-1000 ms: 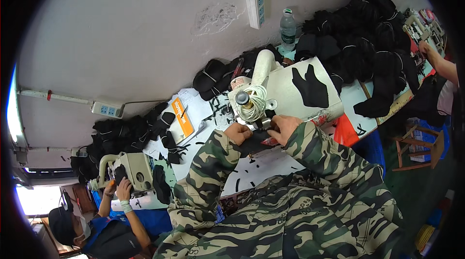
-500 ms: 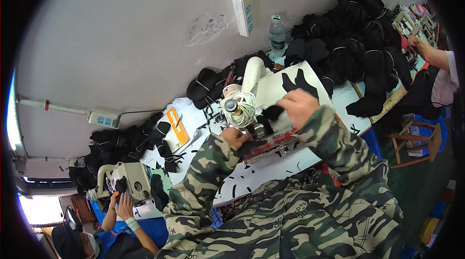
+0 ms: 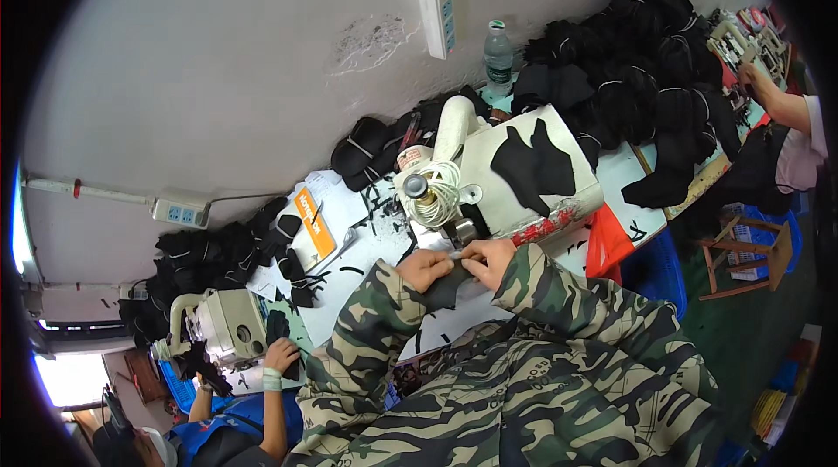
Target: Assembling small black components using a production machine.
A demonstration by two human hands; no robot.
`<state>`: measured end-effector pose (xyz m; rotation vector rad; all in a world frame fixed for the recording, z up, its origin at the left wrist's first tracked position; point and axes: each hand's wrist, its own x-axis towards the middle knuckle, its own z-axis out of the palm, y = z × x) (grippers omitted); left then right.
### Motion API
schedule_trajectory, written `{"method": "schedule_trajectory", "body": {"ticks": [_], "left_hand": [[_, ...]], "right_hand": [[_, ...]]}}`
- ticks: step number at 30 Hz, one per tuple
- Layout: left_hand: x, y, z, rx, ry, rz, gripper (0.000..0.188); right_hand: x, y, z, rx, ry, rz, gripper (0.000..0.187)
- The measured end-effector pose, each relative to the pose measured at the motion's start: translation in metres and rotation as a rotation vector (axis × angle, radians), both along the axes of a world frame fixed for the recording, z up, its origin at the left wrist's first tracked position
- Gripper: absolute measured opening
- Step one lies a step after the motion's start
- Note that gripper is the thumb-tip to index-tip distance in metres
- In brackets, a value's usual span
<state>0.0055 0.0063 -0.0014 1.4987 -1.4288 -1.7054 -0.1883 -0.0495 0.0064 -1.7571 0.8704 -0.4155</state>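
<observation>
Just in front of the off-white sewing machine (image 3: 489, 192), my two hands are close together with fingertips pinched. My left hand (image 3: 423, 270) and my right hand (image 3: 489, 261) grip the upper edge of a black cloth piece (image 3: 445, 290), which hangs below the fingers. Part of the cloth is hidden by my hands and sleeves. More flat black cloth pieces (image 3: 534, 167) lie on the machine's light top, to the right of its coiled white cord (image 3: 438, 196).
Tied black cloth bundles (image 3: 668, 57) pile up at the back right, beside a plastic bottle (image 3: 498, 57). An orange-and-white booklet (image 3: 314, 223) lies left. A red bag (image 3: 608, 243) hangs at the table's right edge. Co-workers sit left and far right; a wooden stool (image 3: 749, 249) stands right.
My right hand has come down and left from the machine top to meet my left hand at the cloth. The pieces on top now show fully. The left co-worker's hands have moved apart.
</observation>
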Motion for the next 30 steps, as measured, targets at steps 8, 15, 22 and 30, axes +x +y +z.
{"method": "schedule_trajectory", "body": {"ticks": [8, 15, 22, 30], "left_hand": [[0.005, -0.021, 0.003, -0.018, -0.574, 0.064, 0.023], [0.016, -0.029, -0.016, 0.05, -0.5, 0.087, 0.02], [-0.001, -0.05, 0.04, 0.068, -0.22, 0.083, 0.044], [0.016, -0.037, -0.013, 0.106, -0.405, 0.147, 0.015]], "right_hand": [[0.009, -0.009, 0.011, -0.385, 0.365, -0.074, 0.02], [0.001, -0.028, 0.016, -0.487, 0.225, 0.019, 0.022], [-0.002, -0.045, 0.025, -0.528, 0.348, 0.123, 0.026], [-0.003, -0.054, 0.024, -0.469, 0.355, 0.196, 0.026]]}}
